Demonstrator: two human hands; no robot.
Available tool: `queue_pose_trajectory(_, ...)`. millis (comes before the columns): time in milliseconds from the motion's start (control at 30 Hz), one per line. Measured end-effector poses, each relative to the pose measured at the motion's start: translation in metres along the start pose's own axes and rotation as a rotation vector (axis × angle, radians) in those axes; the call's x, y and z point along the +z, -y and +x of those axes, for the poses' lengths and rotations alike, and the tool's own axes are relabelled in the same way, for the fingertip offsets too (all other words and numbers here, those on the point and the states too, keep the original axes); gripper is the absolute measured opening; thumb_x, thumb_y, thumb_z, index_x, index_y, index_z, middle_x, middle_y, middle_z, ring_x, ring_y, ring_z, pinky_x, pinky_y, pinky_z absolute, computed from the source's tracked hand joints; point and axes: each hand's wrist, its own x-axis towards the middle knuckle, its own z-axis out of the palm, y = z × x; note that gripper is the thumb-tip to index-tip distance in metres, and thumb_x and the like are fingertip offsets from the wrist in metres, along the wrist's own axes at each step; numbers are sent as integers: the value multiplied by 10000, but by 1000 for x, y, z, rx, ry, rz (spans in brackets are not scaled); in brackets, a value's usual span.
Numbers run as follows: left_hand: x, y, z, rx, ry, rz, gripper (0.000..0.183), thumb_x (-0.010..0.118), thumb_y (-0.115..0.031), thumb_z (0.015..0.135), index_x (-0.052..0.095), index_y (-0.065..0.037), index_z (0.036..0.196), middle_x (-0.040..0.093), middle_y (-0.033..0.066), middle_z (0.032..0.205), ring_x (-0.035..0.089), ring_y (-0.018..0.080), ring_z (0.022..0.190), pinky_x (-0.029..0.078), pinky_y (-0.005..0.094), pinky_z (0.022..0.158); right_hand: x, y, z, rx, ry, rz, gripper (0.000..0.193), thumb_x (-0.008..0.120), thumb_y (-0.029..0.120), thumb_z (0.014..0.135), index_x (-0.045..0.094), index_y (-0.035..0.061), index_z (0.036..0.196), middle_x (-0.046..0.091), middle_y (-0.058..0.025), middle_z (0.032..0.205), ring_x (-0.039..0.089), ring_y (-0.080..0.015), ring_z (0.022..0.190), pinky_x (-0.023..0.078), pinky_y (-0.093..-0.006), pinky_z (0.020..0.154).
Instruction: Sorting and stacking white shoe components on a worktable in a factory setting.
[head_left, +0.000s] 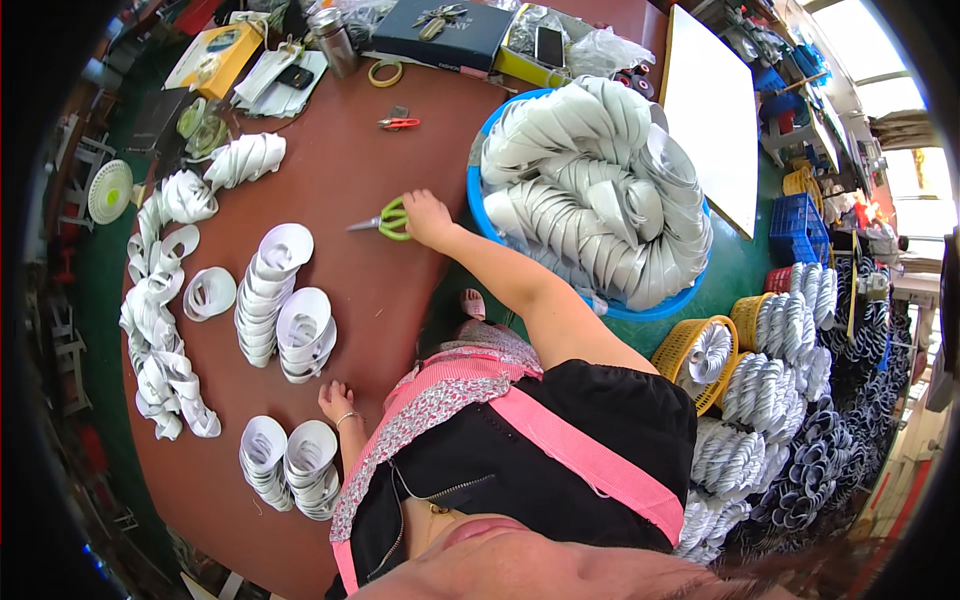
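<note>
Your round reddish-brown worktop (350, 190) fills the middle of the view, on a green floor (735, 265). At its right edge stands a big blue tub (478, 205), heaped with curved white shoe-upper pieces (590, 180). Beyond the tub a large white rectangular board (712, 110) leans over the floor, and further right are yellow baskets (690, 350) and rows of more white and dark pieces.

At the far rim of the worktop lie the packages: a dark blue flat box (450, 35) with keys on top, a yellow box (215, 55) to its left, and white folded papers (280, 80) just beside that. A roll of tape (385, 72) and small red snips (400, 123) lie nearer you.

On the left half, stacks of white pieces (275, 290) stand in short columns, with a chain of them curling along the left edge.

Your right hand (428, 218) reaches out over the worktop, its grip closed around the green handles of a pair of scissors (385, 222), whose blades point left and lie on the wood. Your left hand (335, 400) rests near you on the worktop, fingers loosely spread, holding nothing, just beside two low stacks (290, 465).
</note>
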Motion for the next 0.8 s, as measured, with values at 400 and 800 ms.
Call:
queue_pose_trajectory(400,175,-7,-72,213,461,128,365,644,-60,927,538,-77,1276,617,44,1122,626,124,908,522,247,745,-242,-150,-82,450,-754,-419,486,712,379,824,571,14,1112,577,-189,1174,527,-358,1125,404,-477,993)
queue_pose_trajectory(800,371,-80,-221,387,1512,494,212,620,-89,960,617,-11,1157,678,48,1050,649,124,918,514,234,786,-257,-180,-154,973,-439,-351,695,804,467,715,549,27,1190,508,-175,1164,440,-346,1145,350,-508,928)
